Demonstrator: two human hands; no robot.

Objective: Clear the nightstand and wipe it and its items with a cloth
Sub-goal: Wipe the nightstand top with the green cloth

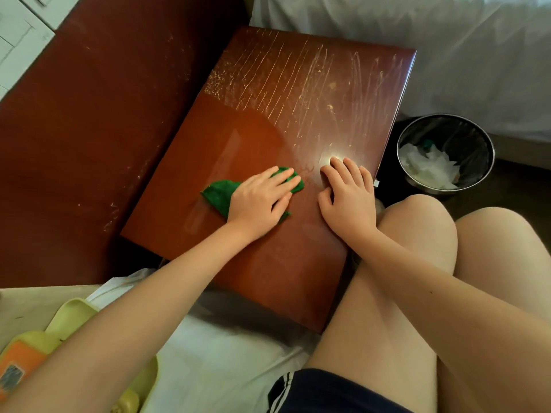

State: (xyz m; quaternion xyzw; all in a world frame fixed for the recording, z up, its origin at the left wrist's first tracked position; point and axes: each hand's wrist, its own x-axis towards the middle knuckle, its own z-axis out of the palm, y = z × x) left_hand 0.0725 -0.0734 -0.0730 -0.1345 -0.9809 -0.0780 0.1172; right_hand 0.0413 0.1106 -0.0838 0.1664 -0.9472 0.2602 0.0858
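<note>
The nightstand (262, 120) has a glossy red-brown top with nothing standing on it; its far half shows pale streaks and specks. A green cloth (219, 195) lies on the near middle of the top. My left hand (259, 201) presses flat on the cloth, fingers straight, covering most of it. Just to its right, my right hand (348, 195) rests flat on the bare wood with fingers spread, near the nightstand's right edge.
A black wastebin (480, 138) with white tissue inside stands on the floor right of the nightstand. A white bed (447, 55) lies behind. Yellow-green and orange items (32, 353) sit at lower left on a white sheet. My bare knees (432, 234) are at the nightstand's right.
</note>
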